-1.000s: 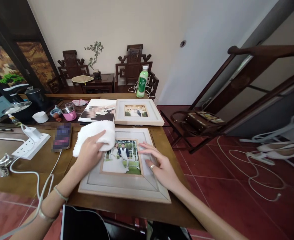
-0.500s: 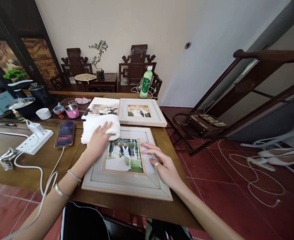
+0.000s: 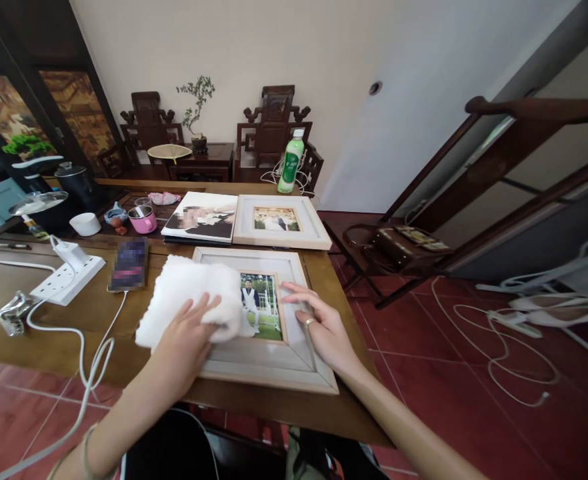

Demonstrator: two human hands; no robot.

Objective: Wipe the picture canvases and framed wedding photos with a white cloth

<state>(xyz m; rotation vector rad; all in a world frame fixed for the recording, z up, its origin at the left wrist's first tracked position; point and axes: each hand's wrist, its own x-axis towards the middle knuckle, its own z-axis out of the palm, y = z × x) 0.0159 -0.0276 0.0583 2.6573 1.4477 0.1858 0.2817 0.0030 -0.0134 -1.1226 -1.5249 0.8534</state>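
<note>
A pale wooden picture frame (image 3: 274, 360) with a wedding photo lies flat on the brown table (image 3: 99, 313) in front of me. My left hand (image 3: 187, 340) presses a white cloth (image 3: 184, 293) onto the frame's left half, fingers spread flat on the cloth, which covers part of the photo. My right hand (image 3: 319, 327), with a ring on one finger, rests open on the frame's right border, fingers stretched out.
Behind lie a second framed photo (image 3: 279, 223) and a photo print (image 3: 201, 217). To the left are a phone (image 3: 129, 263), a white power strip (image 3: 69, 277) with cables, a pink cup (image 3: 143, 219) and a white bowl (image 3: 85, 224). A green bottle (image 3: 290, 163) stands at the back.
My left hand has slid the cloth from the frame's upper left corner down toward me, over the photo's left side. The right hand has stayed on the right border.
</note>
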